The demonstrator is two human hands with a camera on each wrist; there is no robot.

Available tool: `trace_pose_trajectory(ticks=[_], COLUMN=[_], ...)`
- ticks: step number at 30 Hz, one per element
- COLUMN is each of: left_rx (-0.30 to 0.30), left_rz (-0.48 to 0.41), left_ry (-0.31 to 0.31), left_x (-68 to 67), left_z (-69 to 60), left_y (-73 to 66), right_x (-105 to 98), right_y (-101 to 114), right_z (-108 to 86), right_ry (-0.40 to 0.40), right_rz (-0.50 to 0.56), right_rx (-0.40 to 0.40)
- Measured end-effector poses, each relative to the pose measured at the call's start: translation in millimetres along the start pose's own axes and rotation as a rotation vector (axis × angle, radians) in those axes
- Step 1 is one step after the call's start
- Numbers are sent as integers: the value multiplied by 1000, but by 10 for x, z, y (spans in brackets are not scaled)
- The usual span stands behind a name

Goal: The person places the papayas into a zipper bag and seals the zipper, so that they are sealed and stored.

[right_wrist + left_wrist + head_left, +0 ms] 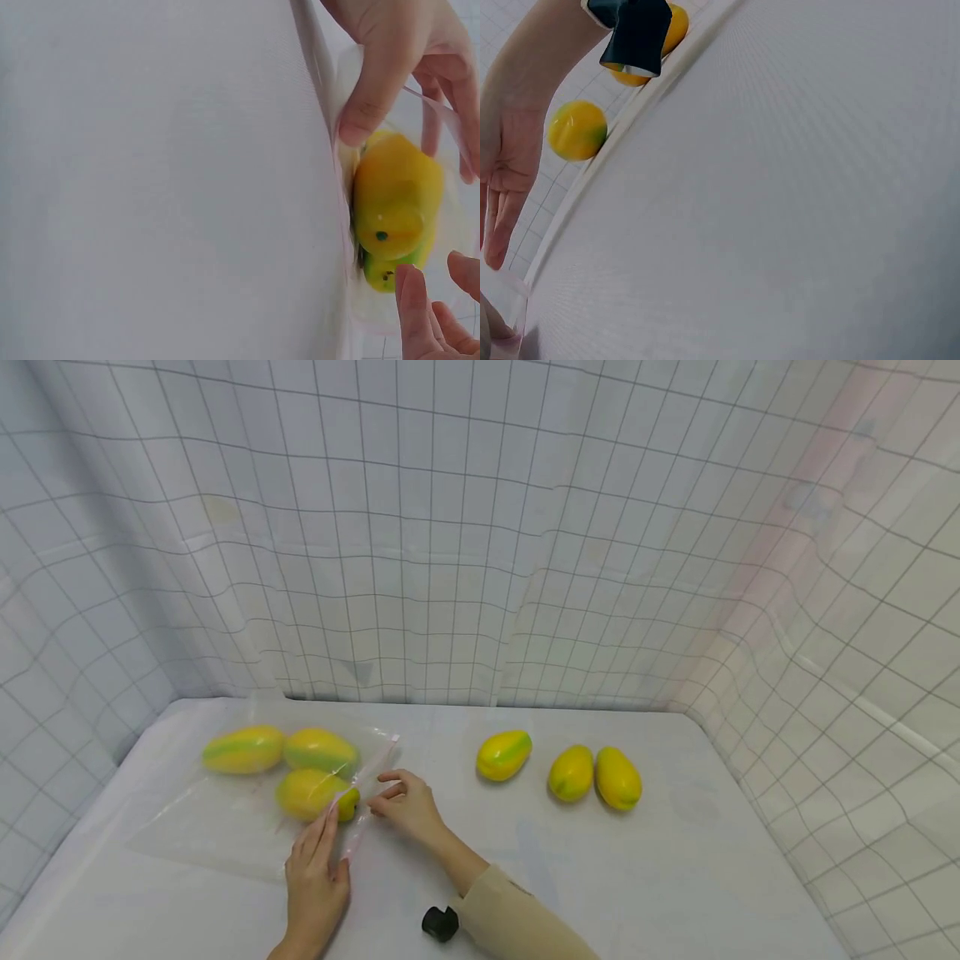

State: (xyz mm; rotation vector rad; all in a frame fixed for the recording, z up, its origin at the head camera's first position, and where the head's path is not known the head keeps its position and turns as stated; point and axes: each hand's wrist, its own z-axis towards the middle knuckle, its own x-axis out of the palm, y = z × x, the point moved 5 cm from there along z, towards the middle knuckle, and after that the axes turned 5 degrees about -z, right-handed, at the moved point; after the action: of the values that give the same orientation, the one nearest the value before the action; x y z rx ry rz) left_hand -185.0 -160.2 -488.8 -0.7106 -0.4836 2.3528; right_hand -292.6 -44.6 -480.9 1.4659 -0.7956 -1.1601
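A clear zip bag with a pink-edged mouth lies on the left of the table. Inside it are two yellow-green papaya-like fruits farther back. A third such fruit is at the mouth, its tip showing through the opening in the right wrist view. My left hand rests at the mouth's near side, fingers long and thumb apart, keeping the edges spread. Just right of the opening is my right hand, with loosely bent fingers and nothing in them, near the fruit's tip.
Three more yellow fruits stand right of the bag: one alone, then a pair, left and right. A small black object is by the right sleeve. White gridded curtains surround the table's back and sides.
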Motion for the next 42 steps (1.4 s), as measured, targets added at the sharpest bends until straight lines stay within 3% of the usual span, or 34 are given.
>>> trace_pose_trajectory(ticks=[4,11,19,25,34,42], left_rx=[4,6,-25,-20,-11,41], left_rz=[-7,-18,-2,-2,-9,-22], left_ry=[-6,2,36,33,20,-32], left_x=[-1,-2,13,9,14,9], left_z=[0,-6,-11,-4,-13,4], left_y=[4,6,26,10,17,22], right_x=[-214,-685,-1266,-1729,-2488,-2892], right_y=[104,390,409,309,-45,-259], right_z=[-95,-345,-462,-532,-715,-975], right_ry=[-20,-104,-282,-419,-714,-825], right_rz=[26,-60,-66,-60,-198,-386], right_rx=[-22,-31,-106,-148,-173,-169])
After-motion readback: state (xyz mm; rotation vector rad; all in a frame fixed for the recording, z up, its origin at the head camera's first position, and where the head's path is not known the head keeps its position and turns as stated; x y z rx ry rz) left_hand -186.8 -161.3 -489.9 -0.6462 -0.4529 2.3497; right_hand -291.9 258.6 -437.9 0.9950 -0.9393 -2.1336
